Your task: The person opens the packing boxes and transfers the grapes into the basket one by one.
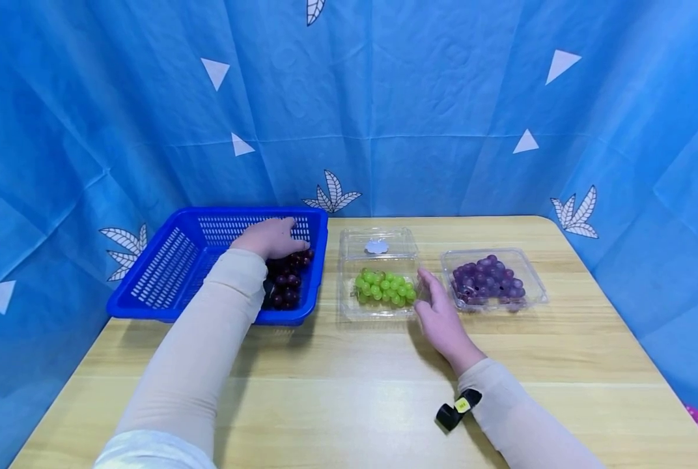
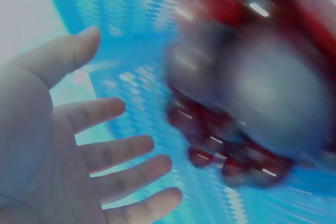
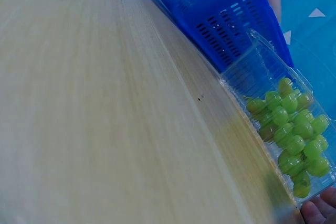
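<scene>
My left hand (image 1: 274, 237) is inside the blue basket (image 1: 123, 305), over its right part, with fingers spread in the left wrist view. Beside it lie dark red grapes (image 1: 286, 284), large and blurred in that wrist view. My right hand (image 1: 441, 319) rests at the right edge of a clear plastic box (image 1: 347, 312), fingers extended. Inside this box is a bunch of green grapes (image 1: 385, 288), also plain in the right wrist view, where only a few fingertips (image 3: 314, 211) show at the corner.
A second clear box (image 1: 535, 286) with purple grapes (image 1: 488, 280) stands right of my right hand. The green grapes' box has its lid (image 1: 404, 243) folded back. A blue patterned curtain (image 1: 431, 98) hangs behind the wooden table (image 1: 337, 397).
</scene>
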The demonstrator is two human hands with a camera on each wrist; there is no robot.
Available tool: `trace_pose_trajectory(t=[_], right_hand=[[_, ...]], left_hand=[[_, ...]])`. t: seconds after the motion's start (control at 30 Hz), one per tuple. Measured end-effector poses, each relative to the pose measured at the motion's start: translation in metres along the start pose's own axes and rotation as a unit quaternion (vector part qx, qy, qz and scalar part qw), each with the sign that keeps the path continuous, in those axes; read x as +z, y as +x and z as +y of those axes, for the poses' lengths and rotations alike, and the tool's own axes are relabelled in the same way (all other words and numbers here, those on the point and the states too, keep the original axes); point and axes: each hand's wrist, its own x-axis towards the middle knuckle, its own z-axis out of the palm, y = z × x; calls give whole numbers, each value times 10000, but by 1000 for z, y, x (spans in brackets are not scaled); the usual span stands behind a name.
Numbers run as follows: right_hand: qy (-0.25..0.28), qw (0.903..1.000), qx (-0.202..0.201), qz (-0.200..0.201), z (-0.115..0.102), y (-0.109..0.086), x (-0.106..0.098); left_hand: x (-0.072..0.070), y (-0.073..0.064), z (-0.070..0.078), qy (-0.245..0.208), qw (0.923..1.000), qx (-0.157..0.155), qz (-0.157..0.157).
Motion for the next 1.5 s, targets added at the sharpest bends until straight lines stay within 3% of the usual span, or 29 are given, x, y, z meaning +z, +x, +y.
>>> trace_pose_trajectory(t=[0.2, 0.33, 0.6, 0.77, 1.13, 1.3, 1.5], right_hand=[[2, 10000, -1, -6, 0, 0, 0], [21, 10000, -56, 5, 1, 0, 0], [-59, 10000, -64, 7, 0, 0, 0], [-56, 10000, -61, -5, 0, 0, 1], [-44, 9999, -158, 14, 3, 2, 0], [-25, 9999, -149, 18, 2, 2, -1], [-58, 9999, -110, -51, 1, 1, -1]], left_hand=[[-9, -7, 31, 537, 9951, 367, 750], [-11, -13, 53, 817, 9898, 709, 931], [-1, -26, 90, 1352, 9742, 1662, 707], [5, -36, 108, 1606, 9645, 2042, 466], [11, -58, 138, 2046, 9484, 2404, 305], [23, -64, 150, 2084, 9451, 2509, 199], [43, -63, 156, 2045, 9458, 2519, 97]])
